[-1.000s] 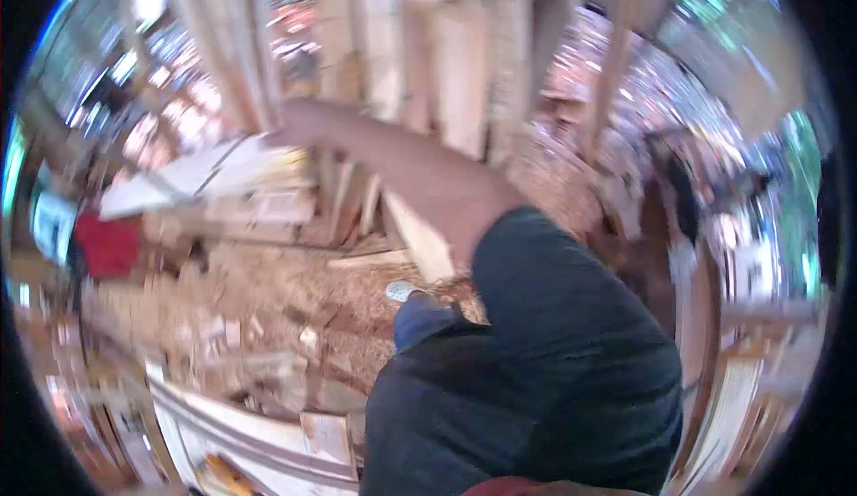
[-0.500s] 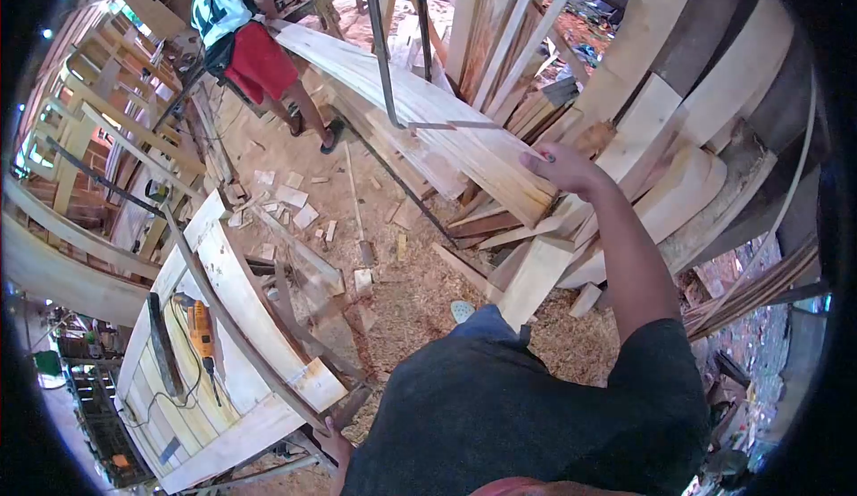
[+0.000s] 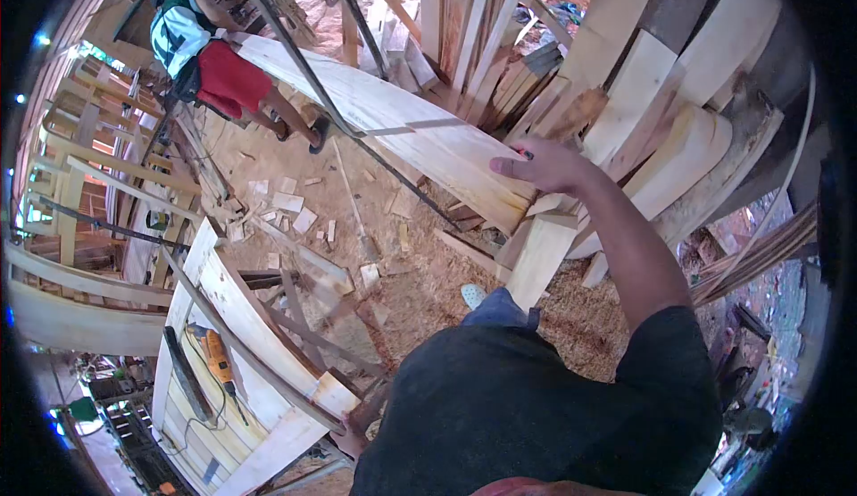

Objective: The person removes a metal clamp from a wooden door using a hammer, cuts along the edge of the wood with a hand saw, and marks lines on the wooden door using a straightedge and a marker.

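A long pale plank [image 3: 402, 112] slants across the upper middle. Its near end is beside my right hand [image 3: 543, 166], whose fingers are closed round a small object with a red part, too small to name. At the plank's far end stands a co-worker [image 3: 228, 76] in red shorts, bending over it. Low in the view, my left hand [image 3: 351, 435] is at the end of a curved strip [image 3: 259, 362] on a slatted wooden panel [image 3: 205, 433]; its fingers are mostly hidden. An orange power tool [image 3: 214, 355] lies on the panel beside a dark bar [image 3: 186, 373].
Boards [image 3: 652, 94] lean upright at the right and back. Wood offcuts [image 3: 287, 201] and shavings are scattered on the floor. Curved wooden ribs [image 3: 98, 268] stand at the left. A dark metal bar [image 3: 312, 76] crosses over the plank.
The view has steadied and shifted slightly. My right hand has moved a little left in view with the plank's near end. The co-worker appears further left and bends lower.
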{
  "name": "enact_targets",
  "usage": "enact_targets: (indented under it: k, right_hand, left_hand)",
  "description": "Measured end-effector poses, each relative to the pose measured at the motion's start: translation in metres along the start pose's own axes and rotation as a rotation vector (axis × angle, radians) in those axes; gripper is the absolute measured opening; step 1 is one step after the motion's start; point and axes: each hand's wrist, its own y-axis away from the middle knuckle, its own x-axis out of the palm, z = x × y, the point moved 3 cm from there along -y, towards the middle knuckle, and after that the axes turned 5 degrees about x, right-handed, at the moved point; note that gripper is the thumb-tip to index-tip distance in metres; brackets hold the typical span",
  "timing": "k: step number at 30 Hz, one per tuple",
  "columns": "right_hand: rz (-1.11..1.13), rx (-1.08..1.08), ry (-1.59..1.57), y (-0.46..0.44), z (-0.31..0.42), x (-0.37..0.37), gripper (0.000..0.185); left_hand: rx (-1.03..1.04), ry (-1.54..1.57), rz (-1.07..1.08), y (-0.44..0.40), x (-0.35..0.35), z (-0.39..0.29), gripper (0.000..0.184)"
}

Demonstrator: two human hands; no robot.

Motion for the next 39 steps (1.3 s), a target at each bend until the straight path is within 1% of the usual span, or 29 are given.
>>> enact_targets:
  k: [2, 4, 6, 8, 11, 12, 14, 17, 20, 23, 27, 29, 30, 32, 35, 38, 39]
  right_hand:
    - [0.014, 0.04, -0.013, 0.007, 0.007, 0.001, 0.088]
    - [0.01, 0.048, 0.013, 0.007, 0.007, 0.001, 0.086]
    - [-0.013, 0.023, 0.074, 0.002, 0.004, 0.002, 0.085]
    - [0.0, 0.007, 0.065, -0.004, 0.0, 0.004, 0.085]
    - [-0.03, 0.003, 0.08, -0.005, -0.003, 0.007, 0.084]
    - [-0.05, 0.007, 0.088, -0.004, -0.004, 0.008, 0.084]
    - [-0.006, 0.027, 0.082, 0.001, 0.005, 0.006, 0.082]
    - [0.013, 0.034, 0.067, -0.001, 0.004, 0.008, 0.08]
    - [0.005, 0.035, 0.062, -0.003, 0.003, 0.011, 0.079]
    - [-0.001, 0.027, 0.052, -0.006, -0.001, 0.013, 0.079]
    - [0.026, 0.048, 0.023, -0.001, 0.003, 0.013, 0.079]
    - [-0.017, 0.036, 0.058, 0.008, 0.0, 0.013, 0.079]
    - [-0.04, 0.031, 0.076, 0.012, -0.002, 0.011, 0.079]
    - [-0.003, -0.009, 0.064, 0.015, -0.006, 0.007, 0.079]
    - [0.021, -0.009, 0.06, 0.024, -0.009, 0.0, 0.079]
    - [0.013, 0.03, -0.002, 0.026, -0.008, -0.001, 0.08]
    - [0.01, 0.044, -0.036, 0.026, -0.008, 0.0, 0.08]
  left_hand:
    - [-0.038, 0.024, -0.053, -0.01, -0.004, 0.012, 0.072]
    - [-0.015, 0.017, -0.032, -0.01, -0.007, 0.014, 0.073]
    - [0.002, 0.009, -0.013, -0.003, -0.003, 0.004, 0.074]
    - [0.015, -0.002, 0.006, 0.003, 0.002, -0.009, 0.077]
    - [0.113, -0.063, 0.023, 0.009, 0.007, -0.019, 0.079]
    - [0.109, -0.083, 0.014, 0.008, 0.006, -0.017, 0.077]
    - [0.103, -0.127, 0.0, 0.003, 0.003, -0.012, 0.074]
    - [0.004, -0.346, 0.062, -0.019, -0.015, 0.0, 0.069]
    - [0.085, -0.357, 0.045, -0.019, -0.017, 0.003, 0.066]
    - [0.082, -0.329, -0.014, -0.005, -0.004, -0.011, 0.064]
    - [0.079, -0.38, 0.02, -0.015, -0.013, -0.004, 0.064]
    - [0.071, -0.39, 0.035, -0.021, -0.018, 0.002, 0.066]
    - [0.079, -0.344, 0.018, -0.013, -0.01, -0.005, 0.066]
    - [0.096, -0.257, -0.008, 0.005, 0.005, -0.024, 0.068]
    - [0.129, -0.435, 0.031, -0.016, -0.014, -0.004, 0.068]
    - [0.12, -0.505, 0.03, -0.026, -0.023, 0.005, 0.067]
    - [0.076, -0.411, 0.048, -0.026, -0.024, 0.01, 0.067]
